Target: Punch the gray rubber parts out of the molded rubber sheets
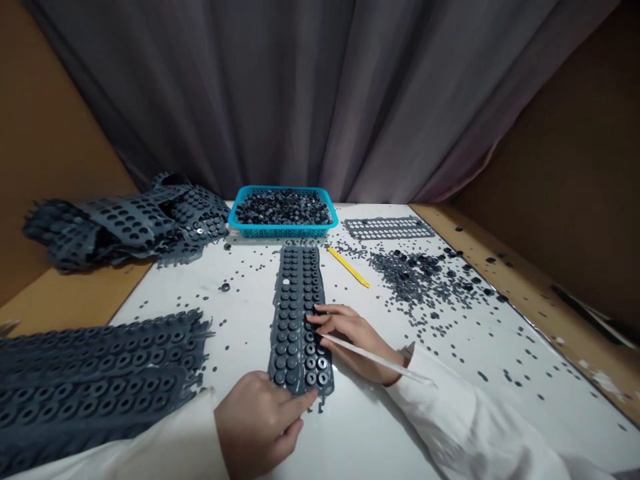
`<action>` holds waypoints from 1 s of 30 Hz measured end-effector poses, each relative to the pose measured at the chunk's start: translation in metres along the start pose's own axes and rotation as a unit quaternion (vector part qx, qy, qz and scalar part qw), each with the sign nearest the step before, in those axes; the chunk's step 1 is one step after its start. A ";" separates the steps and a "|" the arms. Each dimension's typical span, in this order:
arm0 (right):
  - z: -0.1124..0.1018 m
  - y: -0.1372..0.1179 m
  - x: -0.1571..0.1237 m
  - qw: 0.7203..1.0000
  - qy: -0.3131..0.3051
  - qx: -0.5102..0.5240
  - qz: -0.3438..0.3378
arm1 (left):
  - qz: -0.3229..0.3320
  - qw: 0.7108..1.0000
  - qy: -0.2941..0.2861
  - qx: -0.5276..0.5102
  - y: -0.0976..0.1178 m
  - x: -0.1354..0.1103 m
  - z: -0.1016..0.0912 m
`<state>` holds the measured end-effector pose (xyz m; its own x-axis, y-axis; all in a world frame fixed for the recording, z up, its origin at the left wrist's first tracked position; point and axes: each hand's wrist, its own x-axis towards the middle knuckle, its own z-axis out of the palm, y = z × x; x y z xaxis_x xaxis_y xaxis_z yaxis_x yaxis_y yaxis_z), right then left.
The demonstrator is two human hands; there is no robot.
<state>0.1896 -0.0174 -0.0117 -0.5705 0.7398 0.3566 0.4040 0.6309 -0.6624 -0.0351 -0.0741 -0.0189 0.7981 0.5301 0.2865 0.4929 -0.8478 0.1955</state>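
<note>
A dark grey moulded rubber strip [303,313] with rows of round raised pieces lies lengthwise on the white table. Its right-hand rows near me show open centre holes; many on the left look closed. My left hand [263,417] presses its outstretched index fingertip on the strip's near end, the other fingers curled and the thumb apart. Over the strip's right side, my right hand [353,340] is closed on a thin white stick [383,363] that slants back toward my wrist. Its fingertips are at the round pieces; the stick's working end is partly hidden there.
A blue basket [283,232] of small black pieces stands at the back. Punched grey sheets [130,223] are heaped at back left, moulded strips [100,380] at near left. Right of centre lie a yellow stick [349,267], a perforated sheet [390,228] and scattered dark discs [410,277].
</note>
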 end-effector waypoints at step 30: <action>-0.001 0.005 0.012 0.999 0.009 -0.032 0.024 | 0.001 0.999 -0.036 -0.025 -0.002 0.003 -0.003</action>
<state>0.1859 -0.0056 -0.0100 -0.5367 0.7731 0.3380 0.4757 0.6081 -0.6355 -0.0349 -0.0712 -0.0158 0.8229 0.5245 0.2185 0.4748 -0.8460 0.2426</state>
